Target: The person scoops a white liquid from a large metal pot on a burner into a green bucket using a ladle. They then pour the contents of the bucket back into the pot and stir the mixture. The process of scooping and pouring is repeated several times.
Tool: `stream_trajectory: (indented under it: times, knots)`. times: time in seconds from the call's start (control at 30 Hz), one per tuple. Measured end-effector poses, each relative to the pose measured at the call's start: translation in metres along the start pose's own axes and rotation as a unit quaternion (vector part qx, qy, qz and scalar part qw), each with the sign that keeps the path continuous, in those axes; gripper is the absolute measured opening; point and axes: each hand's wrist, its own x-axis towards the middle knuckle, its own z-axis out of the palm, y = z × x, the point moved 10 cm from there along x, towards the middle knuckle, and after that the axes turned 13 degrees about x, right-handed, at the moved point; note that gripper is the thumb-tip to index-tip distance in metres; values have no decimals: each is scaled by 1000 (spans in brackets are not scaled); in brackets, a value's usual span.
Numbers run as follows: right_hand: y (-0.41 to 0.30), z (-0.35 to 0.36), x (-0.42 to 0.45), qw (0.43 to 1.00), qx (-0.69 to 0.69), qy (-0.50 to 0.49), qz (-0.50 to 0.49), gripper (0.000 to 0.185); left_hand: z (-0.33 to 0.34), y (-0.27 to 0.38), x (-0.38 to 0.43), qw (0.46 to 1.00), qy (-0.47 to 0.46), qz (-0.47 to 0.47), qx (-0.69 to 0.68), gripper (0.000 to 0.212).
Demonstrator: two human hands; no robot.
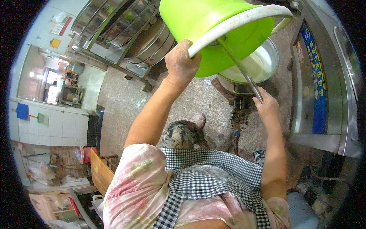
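A bright green plastic bucket (pixel 206 20) with a whitish, smeared rim is tilted on its side in front of me. My left hand (pixel 183 64) grips its rim at the left. In my right hand (pixel 267 104) is the end of a long metal handle (pixel 244 71). That handle reaches into the bucket's mouth, where its far end is mostly hidden by the rim. Beyond and below the bucket stands a wide round metal pot (pixel 274 54) holding a pale, cream-coloured liquid (pixel 258 64). The bucket covers part of the pot.
Under the pot, a gas burner (pixel 238 114) with a hose sits on the speckled floor (pixel 123 100). A rack (pixel 114 64) of round metal steamers (pixel 151 48) is at upper left. A steel appliance (pixel 334 141) lines the right side. A wooden chair back (pixel 100 171) is at lower left.
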Motion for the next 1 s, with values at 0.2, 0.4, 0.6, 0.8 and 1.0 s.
stream_trajectory:
  times: [0.2, 0.4, 0.6, 0.8, 1.0]
  knots:
    - [-6, 0, -3, 1000, -2, 0, -3, 38, 0, -4, -3, 1000, -5, -3, -3, 15]
    - [-6, -4, -3, 1000, 6, 13, -14, 38, 1, -3, -1, 1000, -5, -6, 6, 17]
    - [-12, -9, -3, 1000, 6, 20, -18, 38, -7, 2, 1, 1000, 24, 0, -6, 14]
    - [-13, -15, -4, 999, 50, 5, 12, 37, -5, 3, 5, 1000, 20, 2, 5, 18]
    - [-7, -13, -6, 992, 125, -11, 25, 35, -8, 1, 7, 999, 41, 9, 4, 20]
